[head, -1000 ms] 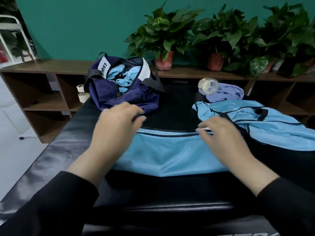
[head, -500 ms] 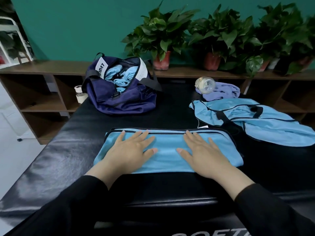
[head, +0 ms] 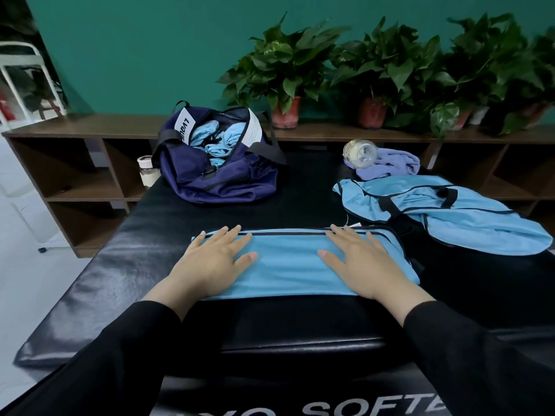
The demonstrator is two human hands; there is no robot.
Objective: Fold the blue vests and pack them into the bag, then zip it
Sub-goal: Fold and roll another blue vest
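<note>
A folded light-blue vest (head: 288, 259) with dark trim lies flat on the black padded table (head: 120, 280) in front of me. My left hand (head: 214, 262) presses flat on its left end, fingers spread. My right hand (head: 359, 259) presses flat on its right end. More blue vests (head: 444, 211) lie in a loose pile at the right. The navy bag (head: 216, 172) stands unzipped at the back left, with blue vests (head: 220, 142) stuffed inside.
A baby bottle (head: 360, 150) lies on a purple cloth (head: 390, 165) behind the loose pile. A small jar (head: 147, 171) stands left of the bag. A wooden shelf (head: 90, 130) with potted plants (head: 285, 82) runs along the green wall.
The vest was folded toward me into a narrow band. Both hands came down flat on it and have since slid apart toward its ends.
</note>
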